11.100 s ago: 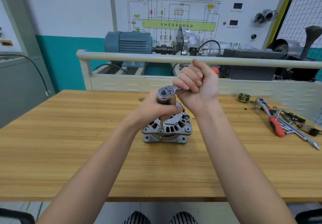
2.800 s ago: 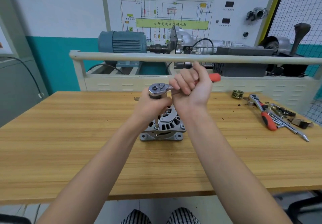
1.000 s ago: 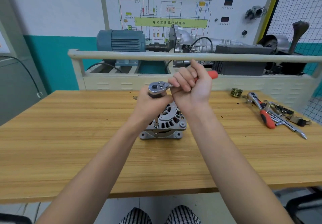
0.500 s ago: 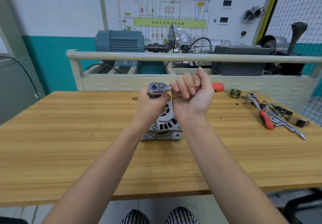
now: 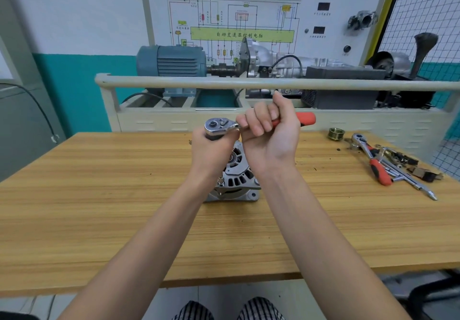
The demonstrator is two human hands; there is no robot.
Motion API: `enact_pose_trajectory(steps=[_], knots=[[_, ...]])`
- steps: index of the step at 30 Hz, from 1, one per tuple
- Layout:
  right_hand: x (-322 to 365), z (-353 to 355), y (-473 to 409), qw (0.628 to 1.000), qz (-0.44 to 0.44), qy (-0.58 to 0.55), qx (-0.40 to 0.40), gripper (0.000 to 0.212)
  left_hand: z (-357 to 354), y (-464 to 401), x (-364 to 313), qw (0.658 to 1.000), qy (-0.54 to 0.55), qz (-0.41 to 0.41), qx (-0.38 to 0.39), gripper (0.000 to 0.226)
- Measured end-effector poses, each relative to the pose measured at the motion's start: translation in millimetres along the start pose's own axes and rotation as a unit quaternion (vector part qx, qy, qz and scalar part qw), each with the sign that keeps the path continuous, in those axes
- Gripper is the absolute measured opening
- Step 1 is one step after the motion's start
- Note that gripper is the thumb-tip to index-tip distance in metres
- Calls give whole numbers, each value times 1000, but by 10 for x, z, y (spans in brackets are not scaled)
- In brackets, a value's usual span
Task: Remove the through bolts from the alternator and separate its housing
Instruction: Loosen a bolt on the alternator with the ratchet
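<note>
A silver alternator stands on the wooden table, half hidden behind my wrists. A ratchet wrench with a red handle is held above it, its extension and socket dropping onto a bolt at the housing's near left edge. My left hand grips the extension just under the ratchet head. My right hand is curled round the red handle, which points right and sticks out past my fist.
A second red-handled ratchet, a screwdriver, small parts and a brass-coloured pulley lie at the table's right. Behind the far edge runs a beige rail with a blue motor and transmission rig.
My right hand has swung the ratchet handle back and forth; over the last second its red end went rightward and slightly down. The left hand stays under the ratchet head.
</note>
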State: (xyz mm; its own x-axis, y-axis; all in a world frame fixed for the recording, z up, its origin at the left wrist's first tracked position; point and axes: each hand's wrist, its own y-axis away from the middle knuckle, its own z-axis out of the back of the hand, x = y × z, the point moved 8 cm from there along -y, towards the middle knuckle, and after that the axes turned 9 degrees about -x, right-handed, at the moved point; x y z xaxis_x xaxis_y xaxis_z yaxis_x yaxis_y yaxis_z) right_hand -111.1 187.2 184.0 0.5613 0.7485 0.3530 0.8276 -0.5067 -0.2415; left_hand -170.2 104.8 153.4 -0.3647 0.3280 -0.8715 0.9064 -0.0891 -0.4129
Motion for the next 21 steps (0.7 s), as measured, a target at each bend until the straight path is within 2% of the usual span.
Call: enact_pose_trajectory(steps=[14, 18, 21], knots=[[20, -2, -132, 998, -31, 12, 48, 49, -37, -20, 3, 999, -20, -45, 9, 55], [15, 8, -171, 996, -24, 26, 80, 43, -58, -53, -6, 997, -33, -37, 57, 42], [3, 71, -209, 991, -32, 45, 121, 30, -96, -89, -11, 990, -49, -23, 128, 29]])
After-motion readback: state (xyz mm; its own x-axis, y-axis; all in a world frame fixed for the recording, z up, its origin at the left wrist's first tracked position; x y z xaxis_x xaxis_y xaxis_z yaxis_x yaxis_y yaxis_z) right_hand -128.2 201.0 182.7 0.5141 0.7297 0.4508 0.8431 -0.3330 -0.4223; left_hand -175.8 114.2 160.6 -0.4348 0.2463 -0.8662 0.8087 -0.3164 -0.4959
